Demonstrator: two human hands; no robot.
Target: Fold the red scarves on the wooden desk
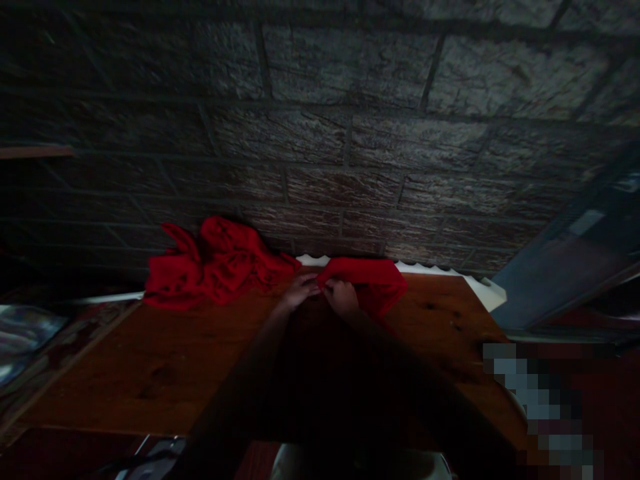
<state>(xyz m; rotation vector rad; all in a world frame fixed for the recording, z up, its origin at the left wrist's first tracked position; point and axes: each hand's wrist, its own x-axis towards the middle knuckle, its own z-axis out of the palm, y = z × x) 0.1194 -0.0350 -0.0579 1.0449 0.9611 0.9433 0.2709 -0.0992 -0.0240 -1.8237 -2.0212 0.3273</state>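
Note:
A piece of red cloth [367, 275] lies on the wooden table near its far edge, its right part spread out and folded over. At its left corner my right hand [343, 297] pinches the fabric, fingers curled. My left hand [303, 291] meets the same corner from the left, its fingers close to the right hand's fingertips; dim light hides exactly how it grips the edge. To the left, a crumpled heap of red cloth [220, 263] rests on the table's far left part. Both forearms reach in from the bottom, in deep shadow.
The wooden table [165, 360] stands against a dark block wall [310, 140]. A white scalloped strip [430, 269] runs along the table's back edge. Shiny plastic-like material [27, 333] lies at the left. A blurred, pixelated area covers the lower right.

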